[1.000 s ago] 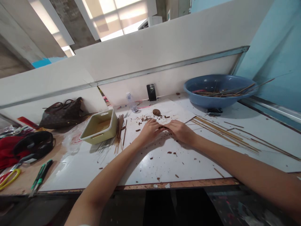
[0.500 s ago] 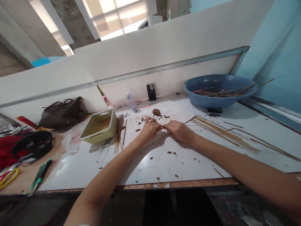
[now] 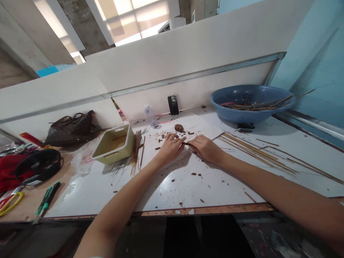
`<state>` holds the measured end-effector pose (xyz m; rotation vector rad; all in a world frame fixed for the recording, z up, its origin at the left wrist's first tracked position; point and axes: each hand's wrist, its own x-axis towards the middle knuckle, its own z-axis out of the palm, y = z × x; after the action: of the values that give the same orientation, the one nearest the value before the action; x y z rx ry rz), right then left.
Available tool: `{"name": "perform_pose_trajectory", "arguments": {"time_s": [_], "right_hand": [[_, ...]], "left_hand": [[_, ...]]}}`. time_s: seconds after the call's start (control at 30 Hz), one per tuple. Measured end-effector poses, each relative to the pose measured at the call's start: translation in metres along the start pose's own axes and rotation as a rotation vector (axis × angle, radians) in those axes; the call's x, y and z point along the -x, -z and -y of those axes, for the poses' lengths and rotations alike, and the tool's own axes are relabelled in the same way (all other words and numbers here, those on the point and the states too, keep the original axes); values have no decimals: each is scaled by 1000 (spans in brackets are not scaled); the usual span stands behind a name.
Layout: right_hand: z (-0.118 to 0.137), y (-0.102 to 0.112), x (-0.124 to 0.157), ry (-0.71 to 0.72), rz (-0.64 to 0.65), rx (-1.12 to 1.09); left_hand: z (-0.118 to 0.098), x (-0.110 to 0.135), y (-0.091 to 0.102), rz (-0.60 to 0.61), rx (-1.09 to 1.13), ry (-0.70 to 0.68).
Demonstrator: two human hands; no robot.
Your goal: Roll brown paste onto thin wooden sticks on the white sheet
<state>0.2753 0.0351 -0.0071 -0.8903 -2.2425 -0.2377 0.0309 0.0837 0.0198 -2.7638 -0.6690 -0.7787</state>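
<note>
My left hand (image 3: 171,146) and my right hand (image 3: 204,148) meet fingertip to fingertip just above the white board (image 3: 166,193). Both are closed in a pinch on a small, thin brown piece (image 3: 186,143), mostly hidden by the fingers. Its exact kind is too small to tell. Right behind the hands lies a brown clay-like lump (image 3: 178,128), with crumbs scattered about it. More brown flakes (image 3: 194,174) lie on the board in front of the hands.
To the left, a green-yellow tub (image 3: 114,147) stands beside a bundle of thin brown sticks (image 3: 135,152). Long sticks (image 3: 249,152) lie at right below a blue basin (image 3: 247,113). A bottle (image 3: 150,116) and phone (image 3: 173,105) stand at the back. Pliers (image 3: 47,199) lie far left.
My left fingers have lifted and spread slightly at the pinch, and my right hand has shifted a little. The brown piece between them shows slightly more. Everything else looks the same.
</note>
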Motion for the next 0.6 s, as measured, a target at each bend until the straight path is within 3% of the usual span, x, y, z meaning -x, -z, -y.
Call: {"name": "perform_pose_trajectory", "arguments": {"time_s": [0.6], "right_hand": [[5,6,1,-10,-3,-88]], "left_hand": [[-3,-1,-4,-14,30,-41]]}}
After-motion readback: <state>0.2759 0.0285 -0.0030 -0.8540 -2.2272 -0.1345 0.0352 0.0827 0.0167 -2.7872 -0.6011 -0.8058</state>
